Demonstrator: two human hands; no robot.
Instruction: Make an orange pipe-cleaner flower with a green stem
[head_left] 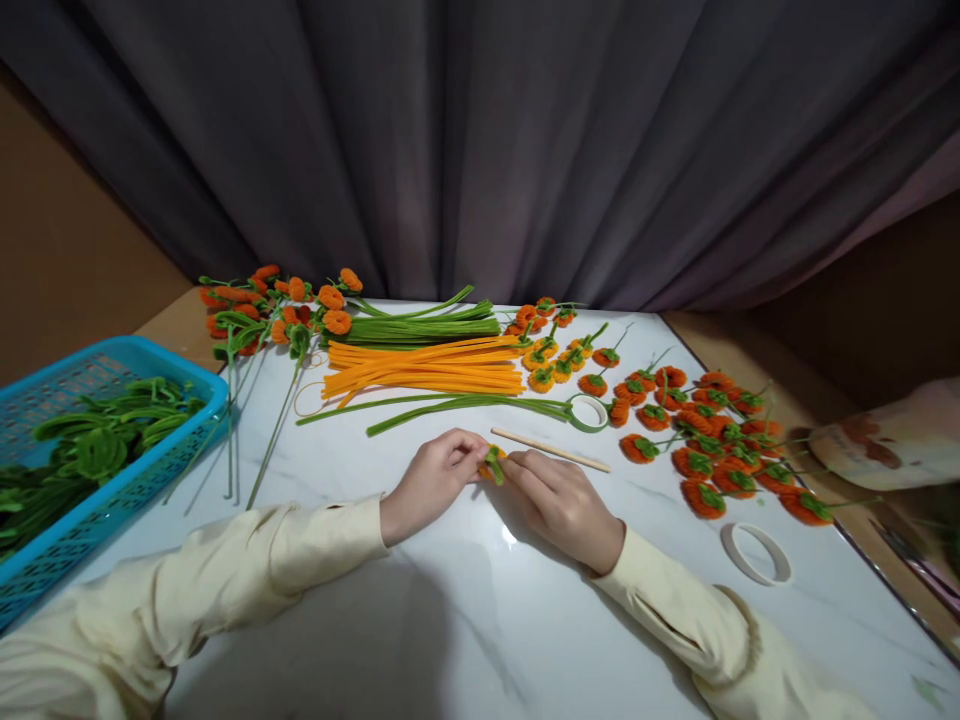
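Note:
Between my two hands, over the middle of the white table, is a small yellow pipe-cleaner flower (493, 464) with a green centre and stem. My left hand (442, 480) pinches it from the left. From the right, the fingers of my right hand (566, 500) close on its other side and partly cover it. Just beyond my hands a thin wooden stick (551, 450) lies slanted. Behind that are loose green pipe cleaners (450, 403), a roll of green tape (589, 413) and a stack of orange-yellow pipe cleaners (420, 367).
A blue basket (127, 490) of green pipe-cleaner pieces stands at the left. Stemmed orange flowers (330, 297) lie back left, near green pipe cleaners (420, 325). Several yellow flowers (551, 365) and orange flowers (705, 450) spread over the right, near a white ring (756, 554).

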